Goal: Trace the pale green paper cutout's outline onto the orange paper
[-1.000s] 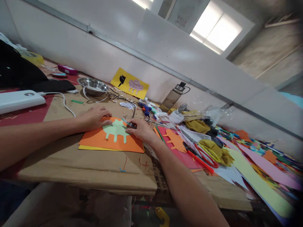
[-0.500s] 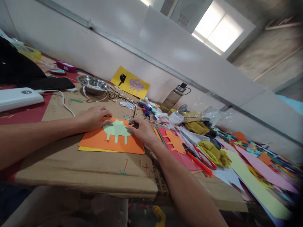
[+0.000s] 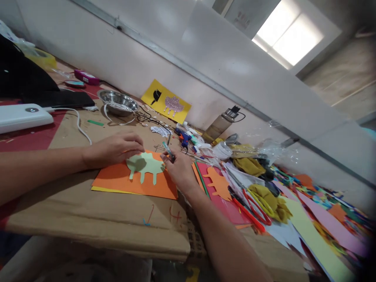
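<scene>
Cardboard (image 3: 73, 207) beneath, cutout (image 3: 145, 167) between left fingers (image 3: 136, 144) (grip unclear) and right fingers (image 3: 167, 162) pinching pen (image 3: 168, 150).

A bright window (image 3: 301, 37) glows above a pale wall (image 3: 217, 51).

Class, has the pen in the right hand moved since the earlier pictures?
Yes: judged against the blue glue gun, the pen has shifted rightward, its teal end now nearer the gun.

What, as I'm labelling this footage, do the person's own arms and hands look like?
The left hand and right hand are ungloved; the left forearm and right forearm are bare, no sleeves in view. No watch or bracelet shows; nails are too small to judge.
</scene>
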`<state>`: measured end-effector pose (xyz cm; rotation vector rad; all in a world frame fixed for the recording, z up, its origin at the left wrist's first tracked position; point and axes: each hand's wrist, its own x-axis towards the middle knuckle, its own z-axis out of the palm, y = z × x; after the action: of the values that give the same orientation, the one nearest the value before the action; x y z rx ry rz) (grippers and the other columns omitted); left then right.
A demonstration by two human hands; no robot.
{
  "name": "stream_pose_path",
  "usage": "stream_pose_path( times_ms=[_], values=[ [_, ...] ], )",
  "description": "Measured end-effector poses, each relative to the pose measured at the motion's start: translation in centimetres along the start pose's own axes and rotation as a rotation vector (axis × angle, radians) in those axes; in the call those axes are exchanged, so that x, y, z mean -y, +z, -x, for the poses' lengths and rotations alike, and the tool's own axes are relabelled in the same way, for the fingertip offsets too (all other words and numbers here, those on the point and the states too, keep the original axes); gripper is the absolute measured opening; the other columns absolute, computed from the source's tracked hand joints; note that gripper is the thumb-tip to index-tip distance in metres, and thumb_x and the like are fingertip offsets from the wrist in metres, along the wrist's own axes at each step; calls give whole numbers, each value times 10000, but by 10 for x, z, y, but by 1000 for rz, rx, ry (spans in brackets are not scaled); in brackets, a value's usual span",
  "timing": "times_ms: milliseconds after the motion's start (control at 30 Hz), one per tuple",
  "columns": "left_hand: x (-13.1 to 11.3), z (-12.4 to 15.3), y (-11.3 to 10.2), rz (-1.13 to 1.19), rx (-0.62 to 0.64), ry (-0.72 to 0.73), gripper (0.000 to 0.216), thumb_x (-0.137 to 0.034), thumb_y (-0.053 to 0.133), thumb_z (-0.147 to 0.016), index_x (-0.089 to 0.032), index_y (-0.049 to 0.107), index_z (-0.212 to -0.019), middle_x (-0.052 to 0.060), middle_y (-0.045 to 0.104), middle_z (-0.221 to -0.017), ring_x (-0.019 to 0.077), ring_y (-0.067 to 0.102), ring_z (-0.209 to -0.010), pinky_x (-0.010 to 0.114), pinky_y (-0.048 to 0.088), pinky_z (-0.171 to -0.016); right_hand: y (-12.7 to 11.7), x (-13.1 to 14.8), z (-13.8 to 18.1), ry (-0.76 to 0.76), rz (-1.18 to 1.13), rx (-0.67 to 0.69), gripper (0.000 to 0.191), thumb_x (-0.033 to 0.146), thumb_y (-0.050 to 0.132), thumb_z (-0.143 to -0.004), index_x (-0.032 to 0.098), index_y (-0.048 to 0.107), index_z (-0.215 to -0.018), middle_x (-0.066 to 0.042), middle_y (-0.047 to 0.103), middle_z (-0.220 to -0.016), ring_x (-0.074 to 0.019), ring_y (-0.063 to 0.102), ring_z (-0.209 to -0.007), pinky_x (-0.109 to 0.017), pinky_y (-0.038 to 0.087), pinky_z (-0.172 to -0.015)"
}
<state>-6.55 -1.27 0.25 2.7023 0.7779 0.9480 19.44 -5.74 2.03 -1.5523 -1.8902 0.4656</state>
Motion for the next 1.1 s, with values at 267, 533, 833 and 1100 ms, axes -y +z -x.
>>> stream_pose_path(
  times_ms=[267,533,833,1100],
  values=[
    [-15,2,0,130,200,115,272,-400,591,-1083,-266,822,-1029,78,791,-1072,201,709,-980,297,536,-956,-4,2,3,-1,-19,51,174,320,637,-917,203,759,-877,-12,699,-699,-190,590,-618,-285,438,-615],
    [-13,7,3,82,219,145,192,-304,616,-1074,-234,794,-1089,86,779,-1118,215,695,-1041,300,533,-957,-2,3,1,-73,-27,97,96,171,737,-856,212,810,-903,-63,753,-950,-225,696,-909,-327,536,-847],
    [-11,10,5,14,216,118,129,-331,721,-1014,-216,767,-1048,76,778,-1122,227,699,-1021,327,519,-935,-2,2,8,-126,69,303,206,73,790,-850,242,842,-955,-59,779,-1083,-224,735,-963,-338,547,-873],
    [1,9,-3,41,168,29,304,-479,800,-938,-192,759,-1028,103,756,-1100,262,681,-1018,371,522,-932,-4,2,8,-89,56,328,210,58,814,-845,224,831,-973,-63,772,-1083,-220,728,-974,-330,535,-875]
  ],
)
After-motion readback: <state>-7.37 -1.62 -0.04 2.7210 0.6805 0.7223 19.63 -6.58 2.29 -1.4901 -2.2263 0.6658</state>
